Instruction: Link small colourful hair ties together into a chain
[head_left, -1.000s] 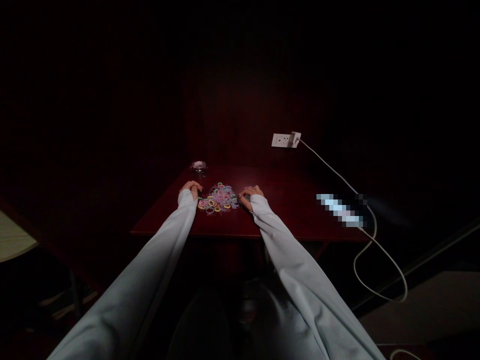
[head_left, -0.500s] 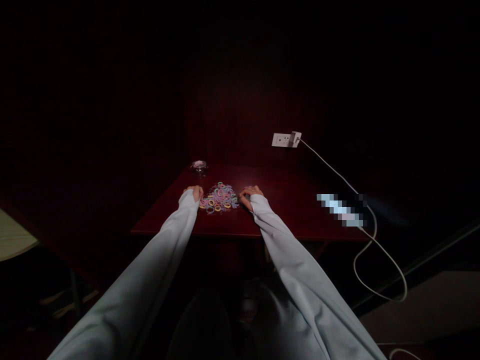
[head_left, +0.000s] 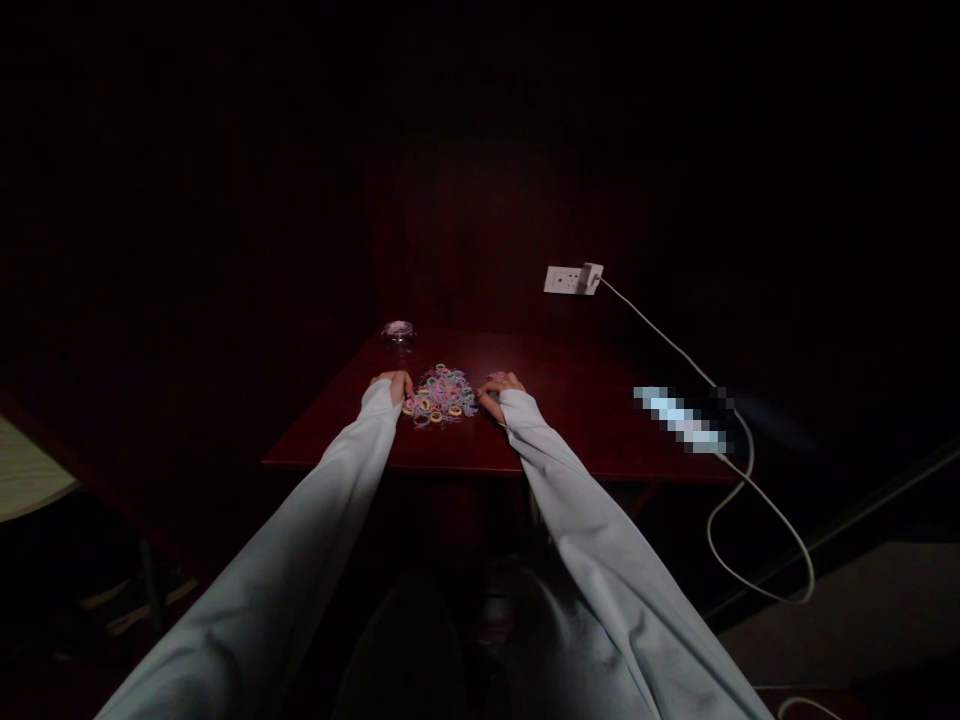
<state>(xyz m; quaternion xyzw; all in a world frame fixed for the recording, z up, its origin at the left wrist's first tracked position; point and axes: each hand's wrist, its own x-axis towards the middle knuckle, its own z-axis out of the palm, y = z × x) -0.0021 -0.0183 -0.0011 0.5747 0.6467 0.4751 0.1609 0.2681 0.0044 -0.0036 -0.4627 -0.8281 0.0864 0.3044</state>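
Observation:
A loose pile of small colourful hair ties (head_left: 446,395) lies on the dark red table, in pink, purple, yellow and green. My left hand (head_left: 397,385) rests against the left side of this pile with its fingers curled down. Whatever those fingers may hold is hidden. At the pile's right side, my right hand (head_left: 504,388) has its thumb and fingers brought together, close to the outermost ties. What sits between them is too small and dark to make out. Some pinkish bits show just behind the right hand's fingers.
A clear round jar (head_left: 398,335) stands at the table's (head_left: 585,420) back left. On the wall, a white socket (head_left: 571,280) holds a charger, whose white cable (head_left: 675,347) loops down past a blurred-out bright device (head_left: 682,420) at the right. A pale round surface (head_left: 30,470) is at far left.
My left hand has shifted slightly right, closer in against the hair ties. My right hand's fingers have moved a little, staying in nearly the same place.

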